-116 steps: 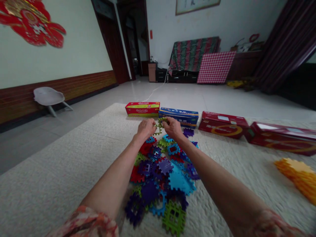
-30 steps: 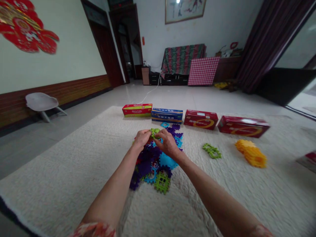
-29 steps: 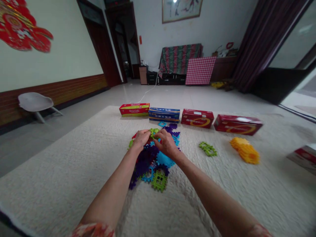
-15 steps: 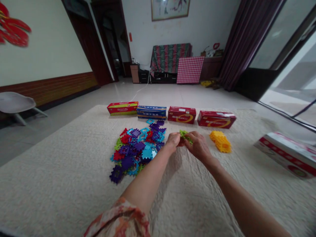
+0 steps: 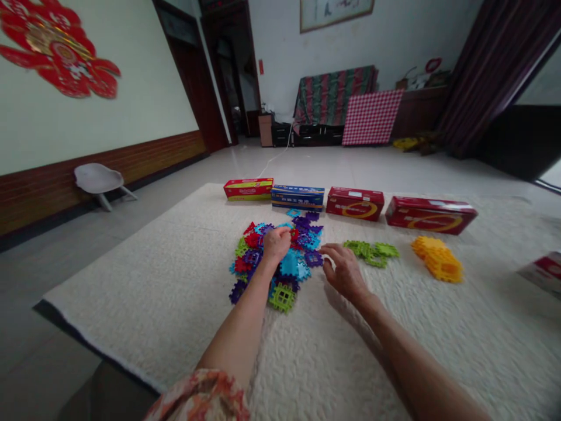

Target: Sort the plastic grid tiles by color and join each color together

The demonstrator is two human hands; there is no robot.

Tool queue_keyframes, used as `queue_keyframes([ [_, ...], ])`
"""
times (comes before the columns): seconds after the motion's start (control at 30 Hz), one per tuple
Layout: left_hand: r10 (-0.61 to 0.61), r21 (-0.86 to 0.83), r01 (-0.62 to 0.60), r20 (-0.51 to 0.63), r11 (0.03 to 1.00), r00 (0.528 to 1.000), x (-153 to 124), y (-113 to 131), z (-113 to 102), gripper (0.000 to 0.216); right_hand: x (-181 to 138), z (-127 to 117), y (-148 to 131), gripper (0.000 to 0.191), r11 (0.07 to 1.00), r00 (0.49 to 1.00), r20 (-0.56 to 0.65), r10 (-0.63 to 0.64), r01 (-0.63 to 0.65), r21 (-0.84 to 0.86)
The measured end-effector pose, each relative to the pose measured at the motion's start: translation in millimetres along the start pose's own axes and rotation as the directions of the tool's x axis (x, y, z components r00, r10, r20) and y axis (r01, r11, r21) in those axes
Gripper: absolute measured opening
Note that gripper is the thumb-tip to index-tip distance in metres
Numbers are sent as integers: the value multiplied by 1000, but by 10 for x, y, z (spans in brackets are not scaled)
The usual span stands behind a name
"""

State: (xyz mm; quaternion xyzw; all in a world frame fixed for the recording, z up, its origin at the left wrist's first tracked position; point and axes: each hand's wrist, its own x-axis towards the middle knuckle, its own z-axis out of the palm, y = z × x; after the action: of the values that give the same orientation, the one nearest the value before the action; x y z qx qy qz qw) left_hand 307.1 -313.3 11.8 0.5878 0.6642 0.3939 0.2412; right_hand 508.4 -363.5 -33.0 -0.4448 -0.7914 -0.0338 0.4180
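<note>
My left hand (image 5: 277, 244) is over the heap of interlocking plastic tiles, its fingers drawn together. What they grip, if anything, is hidden. A light-blue tile (image 5: 289, 264) and a red tile (image 5: 294, 235) lie close beside it. To the right of the heap, my right hand (image 5: 346, 272) has its fingers apart and holds nothing. Its fingertips are near a purple tile (image 5: 313, 258) at the heap's edge. Just beyond that hand, a group of green tiles (image 5: 372, 252) lies on the mat. One green tile (image 5: 283, 297) rests at the heap's near side.
Yellow tiles (image 5: 437, 260) are stacked farther right. Behind the tiles stand a red-and-yellow box (image 5: 248, 189), a blue box (image 5: 298, 198), a red box (image 5: 355, 203) and another red box (image 5: 430, 214). Part of a white-and-red box (image 5: 543, 272) shows at right. A pale mat (image 5: 184, 263) lies underneath.
Both hands have left the green tiles, which now lie on the mat. My left hand has moved left over the heap and my right hand has opened beside it. The view has turned left.
</note>
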Motion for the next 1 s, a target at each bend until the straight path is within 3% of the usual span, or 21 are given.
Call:
queue_keyframes([
  [0.17, -89, 236, 127, -166, 963, 982, 89, -515, -671, 34, 221, 407, -387, 27, 990, 998, 58, -32, 23, 143],
  [0.33, -171, 442, 203, -112, 874, 979, 151, -857, -1004, 39, 576, 719, -742, 27, 983, 982, 179, -63, 30, 182],
  [0.5, -179, 524, 134, 36, 841, 983, 203, -976, -1039, 45, 924, 961, -958, 26, 991, 933, 352, -72, 28, 130],
  [0.73, -97, 465, 67, 40, 883, 994, 258, -1047, -951, 48, 1142, 1208, -1024, 25, 999, 849, 528, 21, 8, -52],
  [1.0, -195, 189, 200, -45, 961, 980, 358, -1167, -884, 62, 1087, 1359, -916, 23, 998, 865, 501, 24, 11, -66],
])
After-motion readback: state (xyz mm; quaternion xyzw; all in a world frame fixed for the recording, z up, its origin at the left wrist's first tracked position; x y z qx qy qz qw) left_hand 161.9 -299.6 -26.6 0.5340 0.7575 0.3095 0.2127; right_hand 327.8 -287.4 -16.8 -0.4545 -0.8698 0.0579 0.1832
